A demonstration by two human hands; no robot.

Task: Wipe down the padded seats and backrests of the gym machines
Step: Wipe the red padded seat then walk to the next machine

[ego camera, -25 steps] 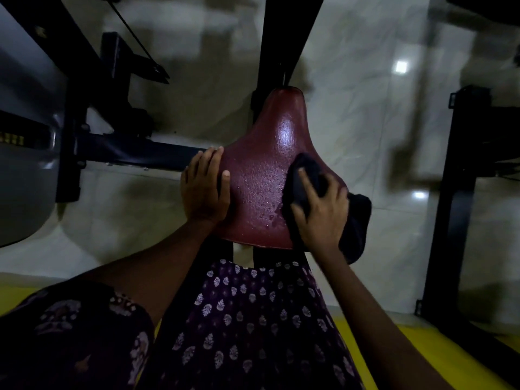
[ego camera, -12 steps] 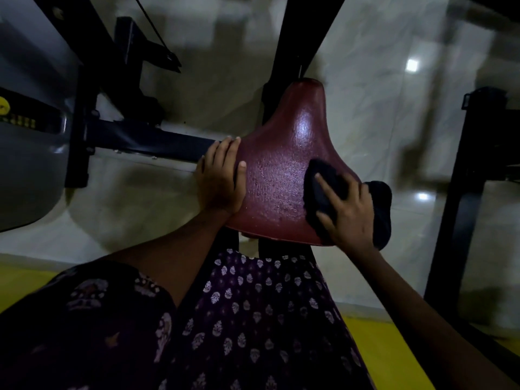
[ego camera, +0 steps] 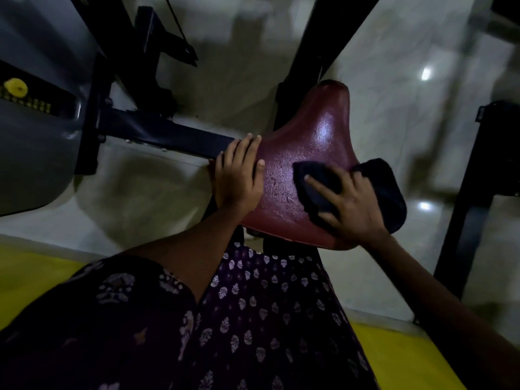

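While your right hand [ego camera: 350,204] presses the dark cloth [ego camera: 374,190] with spread fingers onto the maroon padded seat [ego camera: 306,153], your flat left hand [ego camera: 237,175] steadies its edge; droplets remain, so either palm could slip.

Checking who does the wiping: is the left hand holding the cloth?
No, the left hand rests bare on the seat's left edge, while the right hand presses the dark cloth on its right side.
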